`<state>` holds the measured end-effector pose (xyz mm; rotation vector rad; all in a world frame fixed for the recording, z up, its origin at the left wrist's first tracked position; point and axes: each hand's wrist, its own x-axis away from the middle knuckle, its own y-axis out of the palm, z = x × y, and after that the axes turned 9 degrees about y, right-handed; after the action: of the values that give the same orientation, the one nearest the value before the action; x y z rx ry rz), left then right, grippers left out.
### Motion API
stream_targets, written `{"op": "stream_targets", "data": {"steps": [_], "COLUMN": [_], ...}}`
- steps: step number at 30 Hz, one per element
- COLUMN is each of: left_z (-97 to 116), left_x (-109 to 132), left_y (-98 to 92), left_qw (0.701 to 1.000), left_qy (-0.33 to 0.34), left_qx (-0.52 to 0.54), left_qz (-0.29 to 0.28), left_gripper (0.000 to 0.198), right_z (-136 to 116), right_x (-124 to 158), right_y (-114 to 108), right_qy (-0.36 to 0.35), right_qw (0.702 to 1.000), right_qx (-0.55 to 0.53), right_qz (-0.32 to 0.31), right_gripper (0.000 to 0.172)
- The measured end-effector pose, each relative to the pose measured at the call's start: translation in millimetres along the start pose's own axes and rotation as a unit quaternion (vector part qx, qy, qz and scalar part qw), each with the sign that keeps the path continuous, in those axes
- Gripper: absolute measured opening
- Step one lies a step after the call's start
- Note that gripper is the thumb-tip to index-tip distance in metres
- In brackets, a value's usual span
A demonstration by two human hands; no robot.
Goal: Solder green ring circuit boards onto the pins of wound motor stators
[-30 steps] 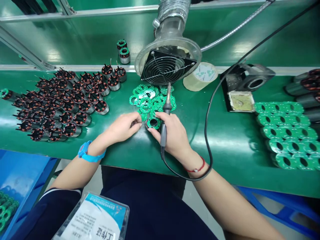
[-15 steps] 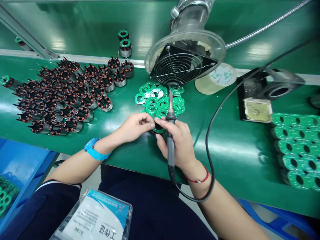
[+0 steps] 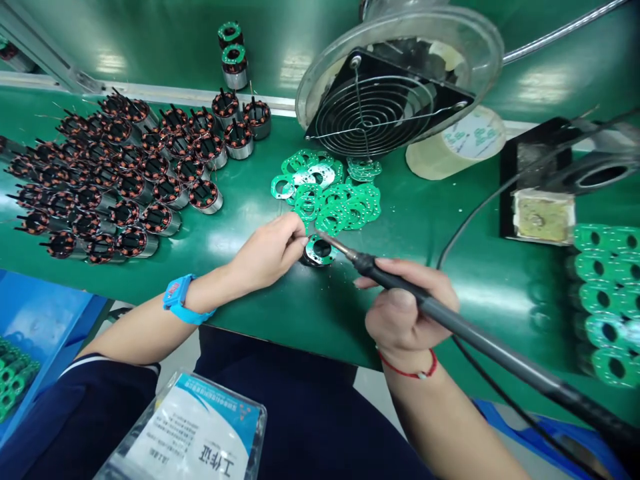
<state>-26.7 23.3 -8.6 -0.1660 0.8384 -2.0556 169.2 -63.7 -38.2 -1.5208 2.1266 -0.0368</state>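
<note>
My right hand [image 3: 410, 313] grips a soldering iron [image 3: 480, 339] by its grey handle. The iron's tip points left, close to the upper right rim of a ring-shaped green circuit board [image 3: 325, 261]. This board sits on top of a motor stator whose dark side barely shows beneath it. At the board's left edge my left hand [image 3: 273, 252] is closed, thumb and forefinger pinched together. What lies between those fingertips is too small to make out. Just behind the stator is a loose pile of green ring boards [image 3: 345, 203].
Many wound stators [image 3: 130, 183] stand on the left. A fan [image 3: 367, 123] under a clear hood overhangs the back. To its right are a tape roll [image 3: 430, 157] and a soldering stand with a sponge [image 3: 545, 217]. Rows of board-topped pieces [image 3: 603, 327] line the right edge.
My right hand has moved right, off the stator, and turned the iron from upright to slanting with its tip at the board. My left hand stays pinched beside the stator. The view has shifted slightly.
</note>
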Motion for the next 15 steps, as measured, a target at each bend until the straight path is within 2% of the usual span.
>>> {"op": "stream_targets", "data": {"steps": [3, 12, 15], "left_z": [-1.5, 0.8, 1.9], "left_x": [0.2, 1.0, 0.9], "left_y": [-0.5, 1.3, 1.7], "left_qw": [1.000, 0.999, 0.998], "left_qy": [0.005, 0.007, 0.001], "left_qx": [-0.005, -0.051, -0.070], "left_qz": [-0.005, 0.000, -0.010], "left_gripper": [0.013, 0.015, 0.015], "right_z": [1.1, -0.5, 0.7], "right_x": [1.1, -0.4, 0.5], "right_y": [-3.4, -5.4, -6.2], "right_qy": [-0.028, -0.026, -0.001], "right_qw": [0.999, 1.000, 1.000], "right_qx": [-0.019, -0.015, -0.011], "right_qz": [0.018, 0.003, -0.012], "right_gripper": [0.027, 0.025, 0.027]}}
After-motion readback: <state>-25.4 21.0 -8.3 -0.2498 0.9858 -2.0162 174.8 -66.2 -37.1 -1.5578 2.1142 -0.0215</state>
